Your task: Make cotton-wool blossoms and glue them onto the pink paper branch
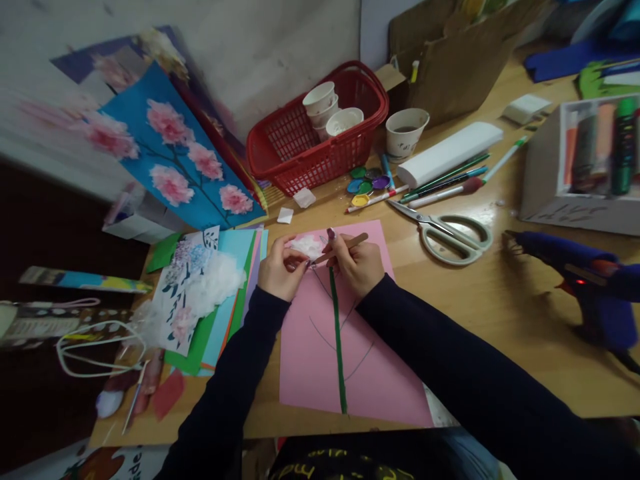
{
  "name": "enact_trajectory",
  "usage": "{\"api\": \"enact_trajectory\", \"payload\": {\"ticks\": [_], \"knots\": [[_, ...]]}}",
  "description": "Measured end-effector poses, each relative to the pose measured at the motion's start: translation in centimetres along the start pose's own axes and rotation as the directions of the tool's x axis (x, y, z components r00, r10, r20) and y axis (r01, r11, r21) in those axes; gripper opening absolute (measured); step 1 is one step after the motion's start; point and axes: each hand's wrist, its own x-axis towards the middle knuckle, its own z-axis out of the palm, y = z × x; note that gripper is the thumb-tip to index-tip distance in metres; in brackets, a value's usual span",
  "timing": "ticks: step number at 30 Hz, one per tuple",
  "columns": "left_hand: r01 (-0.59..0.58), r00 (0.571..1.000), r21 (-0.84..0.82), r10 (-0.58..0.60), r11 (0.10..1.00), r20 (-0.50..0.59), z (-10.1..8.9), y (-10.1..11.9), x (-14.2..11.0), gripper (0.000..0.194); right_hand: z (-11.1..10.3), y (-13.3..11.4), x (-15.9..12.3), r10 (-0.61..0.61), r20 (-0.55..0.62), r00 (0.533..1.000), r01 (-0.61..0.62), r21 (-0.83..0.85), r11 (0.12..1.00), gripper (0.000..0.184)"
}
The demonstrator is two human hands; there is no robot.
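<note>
The single view looks from the wearer's head, above the near edge of the tabletop [500,303], forward and steeply down. It sits close to the pink sheet [305,367], taking in the near left corner and the wall [240,40] beyond the far edge.

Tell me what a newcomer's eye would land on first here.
Probably the blue sheet with fluffy pink flowers, propped up at the back left. Then the red basket of white cups, behind the pink sheet. Over that sheet, in the centre, the right hand holds a wooden stick beside the left hand.
</note>
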Motion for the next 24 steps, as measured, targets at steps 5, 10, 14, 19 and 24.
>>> {"api": "enact_trajectory", "payload": {"ticks": [5,10,14,19,24], "knots": [[-0.011,1.0,-0.016,0.01,1.0,-0.013,0.0,-0.36,0.03,0.048,0.02,-0.06,-0.05,-0.052,0.059,0.997,0.056,-0.073,0.996,0.047],[0.016,1.0,-0.052,-0.016,0.999,0.004,0.02,-0.49,0.12,0.046,0.04,-0.09,-0.07,-0.052,0.051,0.997,0.055,-0.056,0.997,0.045],[0.009,1.0,-0.05,-0.008,0.999,0.006,0.12,-0.51,0.16,0.047,0.03,0.0,-0.06,-0.059,0.054,0.997,0.062,-0.053,0.997,0.044],[-0.004,0.999,-0.08,0.006,0.997,0.035,0.25,-0.8,0.08,0.047,0.07,0.1,-0.08,-0.072,0.065,0.995,0.076,-0.07,0.995,0.043],[-0.02,0.996,-0.118,0.03,0.993,0.081,0.09,-0.91,-0.14,0.046,0.07,-0.02,-0.02,-0.107,0.079,0.991,0.115,-0.107,0.988,0.046]]}}
